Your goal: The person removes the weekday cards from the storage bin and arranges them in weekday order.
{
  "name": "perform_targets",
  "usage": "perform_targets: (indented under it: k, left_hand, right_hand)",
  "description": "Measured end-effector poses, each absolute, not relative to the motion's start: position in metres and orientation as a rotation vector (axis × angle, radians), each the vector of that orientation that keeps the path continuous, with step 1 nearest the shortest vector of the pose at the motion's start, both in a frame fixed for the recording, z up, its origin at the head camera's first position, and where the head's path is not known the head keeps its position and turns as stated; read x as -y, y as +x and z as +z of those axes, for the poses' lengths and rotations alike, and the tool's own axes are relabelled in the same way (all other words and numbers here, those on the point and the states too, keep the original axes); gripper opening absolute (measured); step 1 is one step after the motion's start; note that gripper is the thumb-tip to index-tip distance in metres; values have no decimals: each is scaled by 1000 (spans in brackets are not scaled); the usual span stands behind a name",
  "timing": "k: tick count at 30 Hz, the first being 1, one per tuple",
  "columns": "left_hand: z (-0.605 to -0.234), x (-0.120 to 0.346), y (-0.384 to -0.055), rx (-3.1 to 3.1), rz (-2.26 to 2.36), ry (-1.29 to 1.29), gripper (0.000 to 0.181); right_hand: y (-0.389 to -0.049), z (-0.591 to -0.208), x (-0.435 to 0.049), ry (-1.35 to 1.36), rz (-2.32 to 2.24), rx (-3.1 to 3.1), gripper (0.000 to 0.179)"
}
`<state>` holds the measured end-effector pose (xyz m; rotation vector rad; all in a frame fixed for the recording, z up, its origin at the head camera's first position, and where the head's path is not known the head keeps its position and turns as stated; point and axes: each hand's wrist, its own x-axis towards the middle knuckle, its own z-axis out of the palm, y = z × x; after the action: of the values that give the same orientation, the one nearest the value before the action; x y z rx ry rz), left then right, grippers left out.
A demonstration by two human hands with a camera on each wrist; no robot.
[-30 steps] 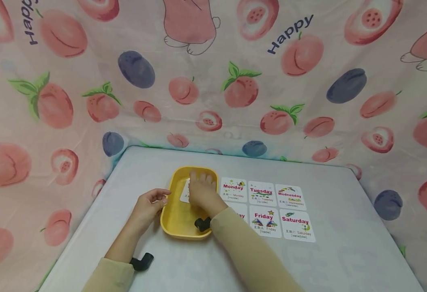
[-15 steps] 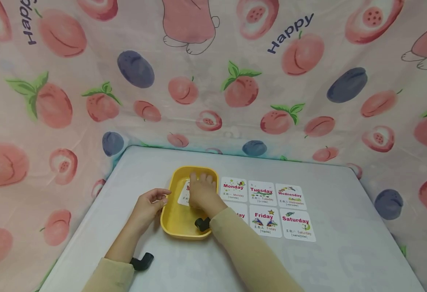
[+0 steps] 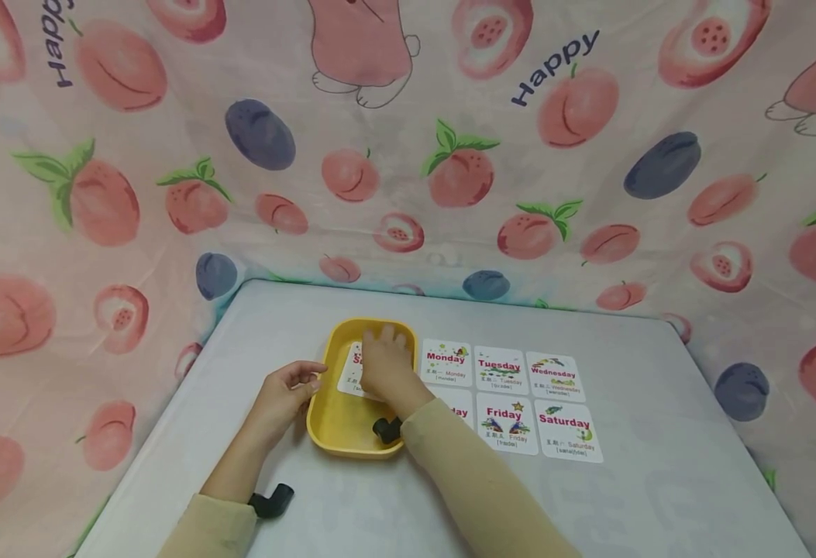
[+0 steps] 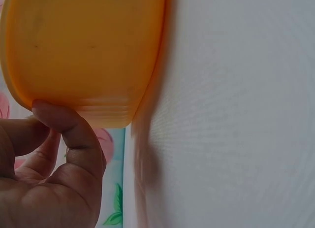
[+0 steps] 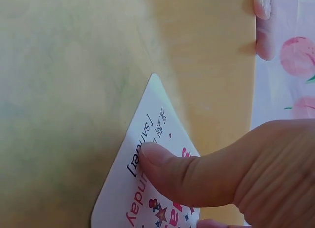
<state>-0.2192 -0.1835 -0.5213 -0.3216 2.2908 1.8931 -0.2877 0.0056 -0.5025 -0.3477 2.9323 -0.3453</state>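
Inside the yellow tray (image 3: 345, 426), my right hand (image 3: 385, 366) grips a white card (image 3: 349, 377) printed "Sunday". The right wrist view shows the thumb (image 5: 182, 171) flat across the printed face of the Sunday card (image 5: 115, 183); most of the other fingers are hidden. My left hand (image 3: 282, 399) holds the tray's left rim with curled fingers. In the left wrist view its fingertips meet the tray's outer wall (image 4: 83, 55).
Right of the tray lie two rows of day cards, among them Monday (image 3: 445, 370), Tuesday (image 3: 500, 380), Wednesday (image 3: 554, 385), Friday (image 3: 507, 440) and Saturday (image 3: 566, 443). My right forearm partly covers another. A fruit-patterned cloth (image 3: 408, 147) surrounds the white table (image 3: 659, 480).
The Sunday card has shifted slightly left and turned under my right hand, so more of it shows. My left hand keeps its place at the tray's rim.
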Motion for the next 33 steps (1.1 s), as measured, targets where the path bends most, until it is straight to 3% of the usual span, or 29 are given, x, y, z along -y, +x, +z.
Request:
perform_targets:
  k: [16,33]
  left_hand:
    - [-523,183,-219,-2301,1882,-316,28]
    - [-524,185,-220,-2295,1889,-320,28]
  right_hand:
    - [-286,-498,-6,-375,-342,-3034,42]
    - [-294,-486,-6,-399,-441,-3069,31]
